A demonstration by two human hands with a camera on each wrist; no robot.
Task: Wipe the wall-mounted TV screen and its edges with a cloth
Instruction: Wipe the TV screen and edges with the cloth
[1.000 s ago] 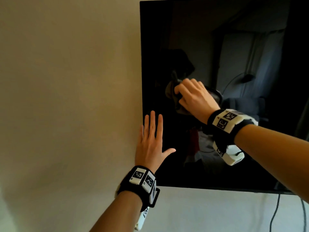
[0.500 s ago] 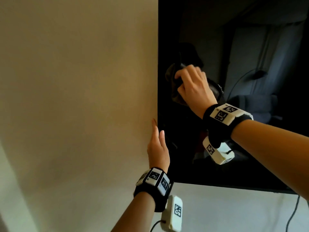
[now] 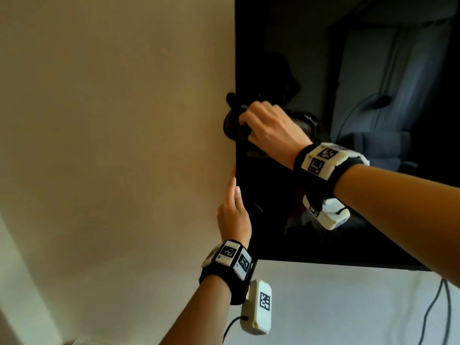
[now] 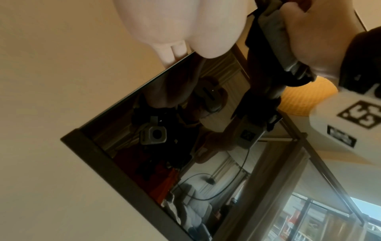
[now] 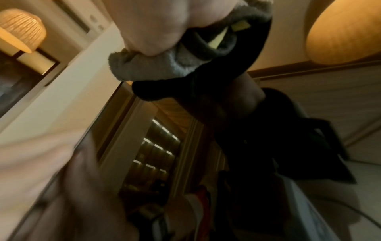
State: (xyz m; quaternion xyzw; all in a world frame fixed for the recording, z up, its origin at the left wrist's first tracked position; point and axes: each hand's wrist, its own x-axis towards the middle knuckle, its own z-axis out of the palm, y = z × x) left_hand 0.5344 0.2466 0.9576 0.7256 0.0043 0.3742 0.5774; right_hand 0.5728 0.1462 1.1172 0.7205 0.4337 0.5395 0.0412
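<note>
The black wall-mounted TV [image 3: 348, 70] fills the upper right of the head view; its glossy screen [image 4: 185, 146] mirrors the room. My right hand [image 3: 268, 128] grips a bunched grey cloth [image 3: 230, 123] and presses it against the TV's left edge, the cloth sticking out past the edge over the wall. In the right wrist view the cloth [image 5: 148, 68] is squeezed under my curled fingers. My left hand [image 3: 234, 210] lies below it, fingers straight and together, resting along the same left edge where screen meets wall.
A beige wall [image 3: 112, 145] stretches left of the TV and a paler wall runs below it. Dark cables [image 3: 445, 307] hang under the TV's lower right corner. The TV's bottom edge [image 3: 323, 263] runs just above my left wrist.
My right hand has carried the cloth leftward from the screen's inner area to its left edge. The left hand turned from flat on the screen to edge-on along the TV's side.
</note>
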